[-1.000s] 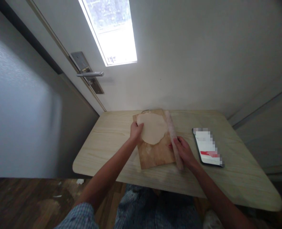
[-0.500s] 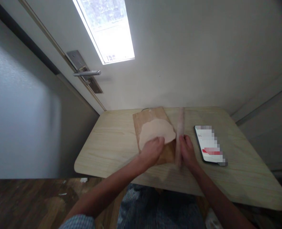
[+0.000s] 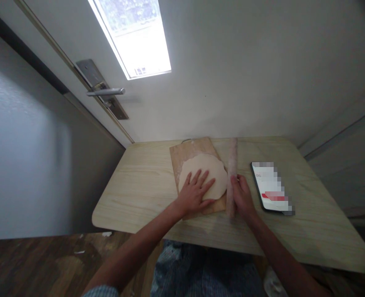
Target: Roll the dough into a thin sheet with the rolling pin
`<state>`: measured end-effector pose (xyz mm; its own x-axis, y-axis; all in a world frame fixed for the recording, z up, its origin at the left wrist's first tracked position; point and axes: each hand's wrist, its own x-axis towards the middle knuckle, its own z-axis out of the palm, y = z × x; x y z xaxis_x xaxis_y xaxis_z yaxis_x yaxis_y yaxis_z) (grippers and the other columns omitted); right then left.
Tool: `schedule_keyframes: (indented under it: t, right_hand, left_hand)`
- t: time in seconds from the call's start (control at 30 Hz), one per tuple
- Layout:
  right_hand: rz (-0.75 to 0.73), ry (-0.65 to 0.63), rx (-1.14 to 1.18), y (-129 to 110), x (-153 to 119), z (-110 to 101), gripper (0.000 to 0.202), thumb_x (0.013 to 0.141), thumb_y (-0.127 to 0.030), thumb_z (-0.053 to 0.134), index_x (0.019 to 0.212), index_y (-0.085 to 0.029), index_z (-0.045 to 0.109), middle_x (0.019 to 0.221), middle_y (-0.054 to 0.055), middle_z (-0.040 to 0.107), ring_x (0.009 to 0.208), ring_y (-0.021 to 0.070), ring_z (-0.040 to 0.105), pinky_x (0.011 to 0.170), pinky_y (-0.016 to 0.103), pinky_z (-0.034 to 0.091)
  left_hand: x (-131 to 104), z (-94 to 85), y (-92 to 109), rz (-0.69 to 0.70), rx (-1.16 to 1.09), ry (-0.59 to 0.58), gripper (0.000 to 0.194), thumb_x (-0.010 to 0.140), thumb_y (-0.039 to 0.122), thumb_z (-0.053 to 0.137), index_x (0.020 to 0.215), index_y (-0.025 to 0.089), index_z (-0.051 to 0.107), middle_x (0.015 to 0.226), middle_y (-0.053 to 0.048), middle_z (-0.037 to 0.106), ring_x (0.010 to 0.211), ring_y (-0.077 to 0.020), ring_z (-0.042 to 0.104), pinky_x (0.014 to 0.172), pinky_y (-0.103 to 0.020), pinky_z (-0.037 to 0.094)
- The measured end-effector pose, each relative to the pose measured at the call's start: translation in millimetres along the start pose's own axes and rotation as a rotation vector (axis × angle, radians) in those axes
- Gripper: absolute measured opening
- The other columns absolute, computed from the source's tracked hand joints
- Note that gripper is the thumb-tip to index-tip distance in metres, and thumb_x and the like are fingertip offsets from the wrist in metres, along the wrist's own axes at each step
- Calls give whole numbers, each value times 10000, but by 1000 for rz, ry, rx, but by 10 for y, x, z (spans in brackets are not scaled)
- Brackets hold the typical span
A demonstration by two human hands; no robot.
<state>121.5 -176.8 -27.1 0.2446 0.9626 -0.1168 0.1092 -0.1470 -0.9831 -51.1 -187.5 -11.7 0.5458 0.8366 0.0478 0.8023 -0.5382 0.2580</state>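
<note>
A flat, roundish sheet of pale dough (image 3: 211,171) lies over a wooden board (image 3: 178,154). My left hand (image 3: 194,195) rests on the dough's near-left part, palm down with fingers spread. Beside the board's right edge stands a rolling pin (image 3: 232,154), its length pointing away from me. My right hand (image 3: 242,197) grips the pin around its middle, thumb on the near side and other fingers partly hidden behind it. Some flour dusts the board's left part.
A phone (image 3: 270,187) with a lit, partly blurred screen lies right of my right hand. The light wooden table (image 3: 139,177) meets a white door with a metal handle (image 3: 106,91) and a bright window (image 3: 142,45).
My left hand has let go of the dough's near edge and now lies spread on it. The dough's near part, lifted or folded before, is now flat. My right hand keeps the rolling pin.
</note>
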Motion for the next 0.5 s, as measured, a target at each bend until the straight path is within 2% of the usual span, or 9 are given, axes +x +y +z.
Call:
schedule_keyframes:
  t: [0.13, 0.27, 0.5]
  right_hand:
    - [9, 5, 10, 12, 2, 11, 421, 686, -622, 459, 806, -219, 459, 729, -10, 528, 692, 148, 512, 640, 276, 427]
    - [30, -39, 147, 52, 14, 35, 385, 695, -581, 497, 847, -230, 453, 830, 10, 581, 736, 152, 563, 691, 295, 459]
    - [11, -73, 319, 43, 4, 92, 362, 690, -533, 545, 858, -229, 444, 984, 48, 605, 871, 163, 593, 816, 345, 458]
  left_hand:
    - [79, 79, 144, -139, 17, 110, 591, 818, 516, 356, 1339, 249, 272, 1442, -92, 181, 1319, -294, 95, 1031, -524, 65]
    - [247, 166, 279, -344, 33, 227, 595, 827, 485, 359, 1328, 169, 300, 1424, -165, 195, 1304, -347, 112, 1011, -562, 87]
    - [605, 259, 329, -535, 22, 326, 619, 818, 435, 405, 1325, 101, 282, 1409, -229, 180, 1298, -387, 70, 979, -616, 68]
